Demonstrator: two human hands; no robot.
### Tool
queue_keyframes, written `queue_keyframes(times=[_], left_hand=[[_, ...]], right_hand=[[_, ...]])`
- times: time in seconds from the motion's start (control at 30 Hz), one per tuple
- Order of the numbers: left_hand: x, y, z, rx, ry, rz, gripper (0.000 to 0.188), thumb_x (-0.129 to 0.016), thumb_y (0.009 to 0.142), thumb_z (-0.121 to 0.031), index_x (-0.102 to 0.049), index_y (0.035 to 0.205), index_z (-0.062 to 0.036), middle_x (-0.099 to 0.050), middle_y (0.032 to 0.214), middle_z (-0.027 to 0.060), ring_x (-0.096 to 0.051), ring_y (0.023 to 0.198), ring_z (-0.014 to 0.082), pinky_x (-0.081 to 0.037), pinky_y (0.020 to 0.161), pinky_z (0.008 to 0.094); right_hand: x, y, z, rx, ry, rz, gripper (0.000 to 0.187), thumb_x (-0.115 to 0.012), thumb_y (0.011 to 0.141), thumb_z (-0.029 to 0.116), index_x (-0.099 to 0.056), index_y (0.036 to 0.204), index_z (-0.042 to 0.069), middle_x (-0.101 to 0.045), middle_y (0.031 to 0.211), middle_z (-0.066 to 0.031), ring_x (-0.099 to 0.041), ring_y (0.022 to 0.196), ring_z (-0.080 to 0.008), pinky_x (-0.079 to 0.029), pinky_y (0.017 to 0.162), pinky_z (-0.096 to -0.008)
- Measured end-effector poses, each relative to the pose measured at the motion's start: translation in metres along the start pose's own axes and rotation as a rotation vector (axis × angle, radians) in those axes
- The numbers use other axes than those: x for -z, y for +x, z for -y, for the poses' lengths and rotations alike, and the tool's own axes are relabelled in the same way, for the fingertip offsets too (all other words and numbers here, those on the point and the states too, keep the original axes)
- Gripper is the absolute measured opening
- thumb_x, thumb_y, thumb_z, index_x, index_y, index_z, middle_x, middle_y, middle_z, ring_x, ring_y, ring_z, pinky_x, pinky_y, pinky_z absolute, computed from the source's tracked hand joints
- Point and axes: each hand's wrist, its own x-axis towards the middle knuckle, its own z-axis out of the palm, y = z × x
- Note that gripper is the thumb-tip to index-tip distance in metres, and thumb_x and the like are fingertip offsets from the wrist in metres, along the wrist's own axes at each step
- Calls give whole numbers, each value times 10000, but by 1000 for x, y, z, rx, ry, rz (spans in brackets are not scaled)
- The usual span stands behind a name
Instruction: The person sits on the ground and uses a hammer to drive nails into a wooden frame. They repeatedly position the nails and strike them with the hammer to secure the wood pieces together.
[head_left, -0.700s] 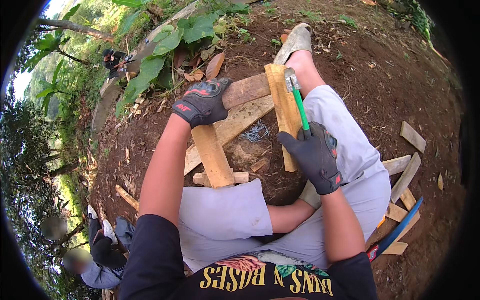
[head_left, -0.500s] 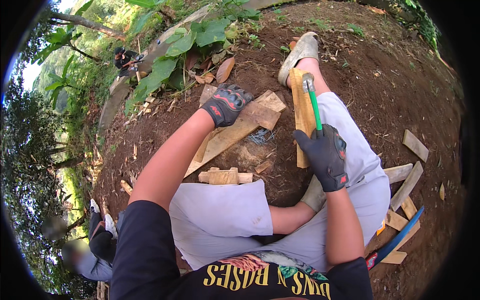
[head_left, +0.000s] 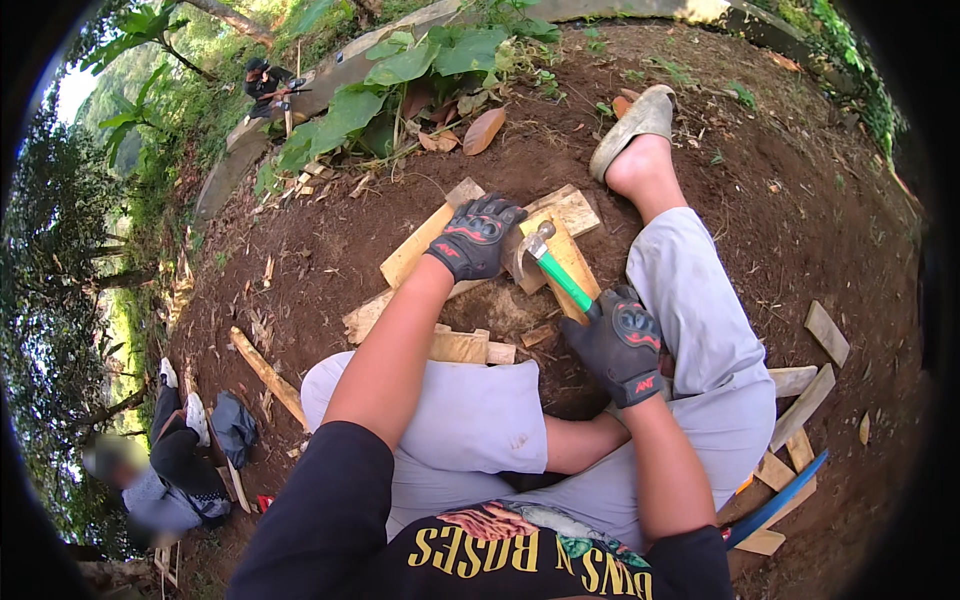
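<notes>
My right hand (head_left: 622, 345), in a black glove with red marks, is closed round the green handle of a claw hammer (head_left: 556, 268). The hammer's metal head points away from me. Beneath the hammer lies a yellowish wooden board (head_left: 575, 258), its near end by my right fingers; whether they grip it too, I cannot tell. My gloved left hand (head_left: 474, 238) is closed over another wooden board (head_left: 412, 252), left of the hammer head. A wider pale board (head_left: 572, 212) lies under these pieces. Small wooden blocks (head_left: 460, 346) sit beside my left knee.
Wood offcuts (head_left: 805, 408) and a blue curved tool (head_left: 778, 503) lie on the soil at right. A long stick (head_left: 268, 376) lies at left. One person (head_left: 268, 90) sits by the low concrete edge at far left; another person (head_left: 180, 480) is at lower left. Leafy plants (head_left: 400, 90) grow ahead.
My right hand has moved left and nearer with the hammer. The yellowish board has shifted left from beside my leg onto the other boards. My left hand has moved slightly right and nearer.
</notes>
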Motion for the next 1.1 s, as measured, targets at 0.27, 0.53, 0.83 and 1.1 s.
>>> queue_keyframes(times=[0.27,0.53,0.83,1.1], left_hand=[[28,13,21,54,-51,39,677,-879,765,-331,-682,1400,-205,-645,1443,114,-576,1409,345,-441,1227,489],[84,6,41,241,-92,-91,830,-864,759,-541,-684,1425,-80,-724,1353,199,-692,1272,378,-547,1114,458],[124,-5,-2,509,-357,-314,813,-830,839,-551,-659,1404,7,-770,1243,261,-747,1161,425,-587,1010,499],[58,7,-57,503,-408,169,891,-785,812,-662,-642,1437,-44,-714,1388,244,-690,1306,402,-545,1107,495]], right_hand=[[20,15,11,-193,18,8,510,-877,802,475,-722,875,-6,-690,885,-221,-698,806,-412,-549,757,-525],[19,17,-12,-97,45,-136,547,-859,814,521,-693,795,0,-666,800,-199,-650,703,-378,-502,689,-517],[56,26,-14,-226,123,-142,536,-868,814,500,-699,804,-8,-661,713,-171,-634,626,-344,-489,630,-501],[43,28,-10,-109,4,-65,505,-873,812,476,-750,908,-5,-715,907,-215,-706,830,-403,-544,744,-519]])
